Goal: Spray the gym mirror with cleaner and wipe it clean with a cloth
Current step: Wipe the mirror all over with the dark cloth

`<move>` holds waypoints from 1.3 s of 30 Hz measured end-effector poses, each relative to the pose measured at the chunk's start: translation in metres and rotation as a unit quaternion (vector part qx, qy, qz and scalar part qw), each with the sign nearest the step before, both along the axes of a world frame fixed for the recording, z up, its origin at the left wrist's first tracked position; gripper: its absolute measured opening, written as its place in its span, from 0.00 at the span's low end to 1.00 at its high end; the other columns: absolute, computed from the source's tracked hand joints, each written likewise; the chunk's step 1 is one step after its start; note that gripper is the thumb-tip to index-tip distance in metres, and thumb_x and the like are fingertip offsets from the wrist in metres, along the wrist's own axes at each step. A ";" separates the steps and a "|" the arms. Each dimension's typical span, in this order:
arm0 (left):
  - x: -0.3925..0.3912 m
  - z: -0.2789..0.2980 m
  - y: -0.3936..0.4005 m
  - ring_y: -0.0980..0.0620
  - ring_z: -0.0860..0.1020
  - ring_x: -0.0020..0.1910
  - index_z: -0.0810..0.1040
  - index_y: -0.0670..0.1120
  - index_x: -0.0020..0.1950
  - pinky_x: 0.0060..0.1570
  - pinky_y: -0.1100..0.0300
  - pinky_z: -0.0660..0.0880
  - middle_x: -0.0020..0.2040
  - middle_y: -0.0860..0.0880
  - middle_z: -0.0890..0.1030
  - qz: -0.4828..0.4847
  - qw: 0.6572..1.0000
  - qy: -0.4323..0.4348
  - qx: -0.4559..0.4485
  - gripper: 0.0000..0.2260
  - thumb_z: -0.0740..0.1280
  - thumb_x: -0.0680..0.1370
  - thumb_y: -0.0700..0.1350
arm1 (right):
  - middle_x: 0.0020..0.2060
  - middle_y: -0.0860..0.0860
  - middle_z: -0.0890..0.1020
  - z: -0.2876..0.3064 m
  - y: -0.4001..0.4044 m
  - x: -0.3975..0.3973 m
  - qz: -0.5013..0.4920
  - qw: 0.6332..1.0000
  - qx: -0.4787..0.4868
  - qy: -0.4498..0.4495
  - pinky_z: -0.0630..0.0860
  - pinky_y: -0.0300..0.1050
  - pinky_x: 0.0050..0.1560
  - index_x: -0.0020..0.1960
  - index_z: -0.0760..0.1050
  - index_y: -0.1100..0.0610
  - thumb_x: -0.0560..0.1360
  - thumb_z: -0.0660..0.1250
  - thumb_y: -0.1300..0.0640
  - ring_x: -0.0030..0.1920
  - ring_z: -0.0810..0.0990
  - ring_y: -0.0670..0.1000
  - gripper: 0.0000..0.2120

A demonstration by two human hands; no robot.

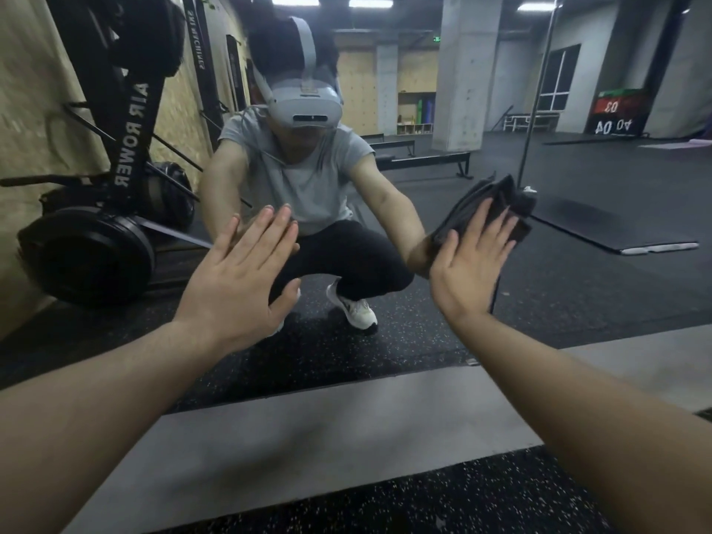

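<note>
The gym mirror (pixel 578 194) fills the wall in front of me and shows my crouching reflection. My right hand (pixel 468 264) lies flat with straight fingers on a folded dark cloth (pixel 497 202) and presses it against the glass low down. My left hand (pixel 240 279) is flat on the mirror to the left, fingers straight and together, holding nothing. No spray bottle is in view.
A grey ledge (pixel 308 429) runs along the mirror's foot above black speckled rubber floor (pixel 443 502). An upright black air rower (pixel 115 148) stands at the left against the wooden wall. A vertical seam (pixel 537 94) splits the mirror panels at the right.
</note>
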State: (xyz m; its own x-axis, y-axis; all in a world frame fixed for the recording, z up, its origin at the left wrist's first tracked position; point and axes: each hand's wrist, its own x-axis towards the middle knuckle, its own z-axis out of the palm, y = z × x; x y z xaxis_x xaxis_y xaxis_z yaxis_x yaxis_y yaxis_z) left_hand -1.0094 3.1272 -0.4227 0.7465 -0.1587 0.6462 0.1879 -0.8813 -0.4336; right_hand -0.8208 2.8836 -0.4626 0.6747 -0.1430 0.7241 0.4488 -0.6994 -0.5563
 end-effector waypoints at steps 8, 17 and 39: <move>0.007 -0.020 -0.011 0.47 0.55 0.82 0.61 0.39 0.81 0.78 0.41 0.56 0.83 0.44 0.56 -0.021 1.000 -0.003 0.007 0.33 0.51 0.81 0.58 | 0.82 0.55 0.53 -0.037 0.088 -0.049 0.158 0.907 -0.290 -0.260 0.42 0.62 0.80 0.82 0.59 0.56 0.83 0.58 0.51 0.82 0.50 0.61 0.28; 0.021 -0.042 -0.026 0.47 0.45 0.83 0.54 0.41 0.83 0.80 0.40 0.46 0.84 0.44 0.48 0.023 0.999 0.024 -0.005 0.35 0.46 0.81 0.61 | 0.82 0.55 0.55 -0.062 -0.035 0.021 0.066 0.944 -0.251 -0.203 0.46 0.59 0.81 0.81 0.60 0.52 0.84 0.57 0.47 0.82 0.49 0.58 0.27; 0.002 -0.083 0.000 0.47 0.50 0.83 0.56 0.39 0.82 0.80 0.43 0.52 0.84 0.44 0.51 -0.019 0.999 0.033 0.003 0.34 0.50 0.81 0.59 | 0.80 0.51 0.62 -0.116 0.044 -0.024 0.157 0.907 -0.291 -0.262 0.50 0.58 0.80 0.77 0.70 0.51 0.81 0.64 0.52 0.80 0.59 0.58 0.24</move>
State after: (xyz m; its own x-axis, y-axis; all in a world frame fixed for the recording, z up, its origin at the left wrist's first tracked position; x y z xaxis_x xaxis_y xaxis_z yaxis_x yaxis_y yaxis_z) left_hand -1.0071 3.1269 -0.5059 0.7805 -0.1906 0.5953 0.1259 -0.8849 -0.4485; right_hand -0.8443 2.9272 -0.5786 0.1578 0.5062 0.8478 0.7721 -0.5986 0.2136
